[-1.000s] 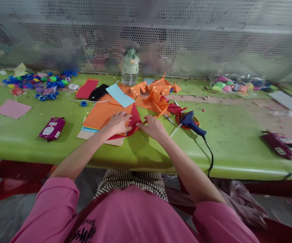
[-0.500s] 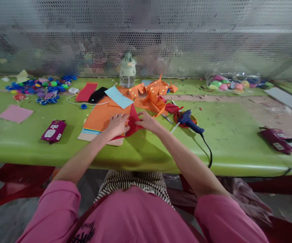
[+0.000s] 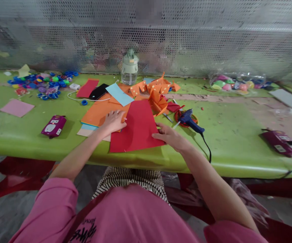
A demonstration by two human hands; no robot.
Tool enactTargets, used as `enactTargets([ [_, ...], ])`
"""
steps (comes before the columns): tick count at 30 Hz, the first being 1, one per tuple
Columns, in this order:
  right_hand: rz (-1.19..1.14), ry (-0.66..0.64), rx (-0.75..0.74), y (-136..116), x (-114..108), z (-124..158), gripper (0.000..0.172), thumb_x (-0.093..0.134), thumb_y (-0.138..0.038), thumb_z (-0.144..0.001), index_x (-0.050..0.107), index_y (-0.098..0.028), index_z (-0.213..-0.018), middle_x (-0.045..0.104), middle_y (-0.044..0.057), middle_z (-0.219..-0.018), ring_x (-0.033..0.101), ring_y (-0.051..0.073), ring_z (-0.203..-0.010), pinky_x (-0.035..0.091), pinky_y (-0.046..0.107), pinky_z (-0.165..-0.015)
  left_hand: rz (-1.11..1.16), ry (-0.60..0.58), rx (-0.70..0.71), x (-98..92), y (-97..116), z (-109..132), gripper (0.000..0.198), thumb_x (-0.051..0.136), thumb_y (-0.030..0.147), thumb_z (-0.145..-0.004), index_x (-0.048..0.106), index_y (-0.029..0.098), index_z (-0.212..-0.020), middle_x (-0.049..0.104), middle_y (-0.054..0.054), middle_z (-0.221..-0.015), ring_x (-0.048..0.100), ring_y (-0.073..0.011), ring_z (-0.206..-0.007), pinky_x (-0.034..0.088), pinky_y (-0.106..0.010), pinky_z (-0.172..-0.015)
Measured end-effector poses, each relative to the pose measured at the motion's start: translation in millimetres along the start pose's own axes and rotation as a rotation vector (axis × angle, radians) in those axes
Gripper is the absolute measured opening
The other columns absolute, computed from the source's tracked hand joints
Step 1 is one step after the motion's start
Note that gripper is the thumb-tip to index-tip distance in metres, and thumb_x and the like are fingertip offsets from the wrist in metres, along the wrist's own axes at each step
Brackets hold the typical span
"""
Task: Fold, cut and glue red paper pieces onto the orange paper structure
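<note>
A large red sheet (image 3: pixel 139 126) lies flat near the table's front edge, partly over a stack of orange sheets (image 3: pixel 95 113). My left hand (image 3: pixel 114 121) rests with spread fingers where the orange stack meets the red sheet's left side. At the red sheet's right edge, my right hand (image 3: pixel 166 135) has thumb and fingers apart, its fingertips touching the paper. A light blue strip (image 3: pixel 120 95) lies across the back of the stack. Folded orange paper pieces (image 3: pixel 158 96) stand just behind the red sheet.
A blue glue gun (image 3: pixel 190 120) with a black cord lies right of my right hand. Behind stands a bottle (image 3: pixel 129 67). A purple power socket (image 3: pixel 54 126) sits left, another (image 3: pixel 281 141) far right. Small coloured pieces (image 3: pixel 44 84) are heaped at the back left.
The red sheet now lies spread out to the right and front, where before only a small part showed between my hands. My right hand has moved right and nearer the front edge.
</note>
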State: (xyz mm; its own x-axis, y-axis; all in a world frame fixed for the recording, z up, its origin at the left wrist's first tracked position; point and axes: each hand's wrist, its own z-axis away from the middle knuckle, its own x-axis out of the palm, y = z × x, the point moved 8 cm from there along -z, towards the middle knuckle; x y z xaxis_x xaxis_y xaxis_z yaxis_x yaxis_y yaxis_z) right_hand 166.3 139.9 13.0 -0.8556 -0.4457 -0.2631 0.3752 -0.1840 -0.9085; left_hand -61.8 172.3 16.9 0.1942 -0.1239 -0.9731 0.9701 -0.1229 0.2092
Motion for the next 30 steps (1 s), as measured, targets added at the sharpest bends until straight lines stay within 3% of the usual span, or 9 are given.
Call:
enactTargets([
  [3,-0.148,-0.029,-0.007,8.5,-6.8,26.4,0.053,0.077,-0.03,-0.076,0.065,-0.025,-0.128,0.079,0.007,-0.104,0.077,0.023,-0.085,0.064,0.033,-0.068,0.002,-0.005,-0.008,-1.2,-2.8,3.5,0.061,0.055,0.036,-0.092,0.047,0.017,-0.149,0.048,-0.017,-0.156,0.048,-0.04,-0.138,0.04,-0.053,-0.111],
  [6,-0.223,-0.023,0.003,14.4,-16.5,48.5,0.057,0.082,-0.035,-0.074,0.066,-0.025,-0.128,0.079,0.007,-0.112,0.077,0.023,-0.092,0.065,0.035,-0.08,0.001,0.0,-0.009,-2.4,-3.9,6.8,0.059,0.054,0.035,-0.093,0.047,0.016,-0.148,0.049,-0.017,-0.156,0.049,-0.0385,-0.138,0.04,-0.053,-0.112],
  [14,-0.334,0.0,0.067,33.1,-35.3,87.2,0.059,0.088,-0.036,-0.07,0.07,-0.026,-0.126,0.08,0.005,-0.114,0.077,0.025,-0.098,0.064,0.037,-0.089,0.021,0.052,-0.021,-2.3,-4.1,11.8,0.057,0.052,0.031,-0.096,0.044,0.014,-0.149,0.048,-0.018,-0.157,0.047,-0.0377,-0.141,0.039,-0.054,-0.114],
  [17,-0.365,0.014,0.084,42.9,-36.8,95.5,0.058,0.088,-0.035,-0.07,0.071,-0.025,-0.125,0.08,0.004,-0.113,0.077,0.024,-0.097,0.063,0.036,-0.088,0.068,0.194,-0.003,-9.0,-1.0,24.4,0.053,0.05,0.029,-0.097,0.044,0.012,-0.148,0.051,-0.02,-0.153,0.048,-0.0366,-0.14,0.039,-0.054,-0.114],
  [20,-0.392,0.032,0.11,49.8,-36.2,102.1,0.055,0.088,-0.035,-0.069,0.072,-0.024,-0.121,0.081,0.005,-0.11,0.078,0.024,-0.094,0.064,0.034,-0.085,0.203,0.325,0.062,-13.3,5.4,55.7,0.034,0.049,0.022,-0.096,0.057,0.013,-0.127,0.064,-0.02,-0.135,0.058,-0.0299,-0.128,0.045,-0.047,-0.109],
  [22,-0.422,0.033,0.125,49.7,-35.7,107.7,0.054,0.088,-0.035,-0.069,0.073,-0.024,-0.12,0.081,0.005,-0.108,0.078,0.024,-0.091,0.065,0.033,-0.081,0.365,0.223,0.066,-2.8,8.6,80.4,0.023,0.049,0.029,-0.097,0.062,0.016,-0.11,0.072,-0.015,-0.112,0.068,-0.0245,-0.103,0.053,-0.039,-0.092],
  [25,-0.465,0.055,0.108,41.2,-40.3,118.1,0.05,0.088,-0.033,-0.069,0.074,-0.026,-0.116,0.081,0.004,-0.103,0.078,0.022,-0.084,0.065,0.03,-0.075,0.673,-0.021,0.022,17.3,15.6,115.9,0.034,0.051,0.052,-0.095,0.06,0.019,-0.093,0.074,-0.008,-0.092,0.069,-0.0173,-0.078,0.054,-0.03,-0.073],
  [28,-0.461,0.092,0.06,28.2,-48.7,126.9,0.046,0.089,-0.031,-0.067,0.075,-0.028,-0.111,0.081,0.002,-0.101,0.077,0.019,-0.079,0.064,0.027,-0.073,0.969,-0.258,-0.029,32.4,28.3,136.5,0.051,0.048,0.068,-0.091,0.061,0.018,-0.089,0.074,-0.011,-0.098,0.07,-0.0156,-0.073,0.054,-0.026,-0.063],
  [30,-0.441,0.093,0.032,21.1,-50.7,128.7,0.045,0.089,-0.032,-0.068,0.075,-0.028,-0.11,0.08,0.002,-0.1,0.077,0.019,-0.078,0.064,0.026,-0.073,1.128,-0.37,-0.011,36.2,40.2,139.5,0.059,0.049,0.073,-0.089,0.064,0.017,-0.095,0.075,-0.013,-0.104,0.071,-0.016,-0.073,0.056,-0.027,-0.064],
])
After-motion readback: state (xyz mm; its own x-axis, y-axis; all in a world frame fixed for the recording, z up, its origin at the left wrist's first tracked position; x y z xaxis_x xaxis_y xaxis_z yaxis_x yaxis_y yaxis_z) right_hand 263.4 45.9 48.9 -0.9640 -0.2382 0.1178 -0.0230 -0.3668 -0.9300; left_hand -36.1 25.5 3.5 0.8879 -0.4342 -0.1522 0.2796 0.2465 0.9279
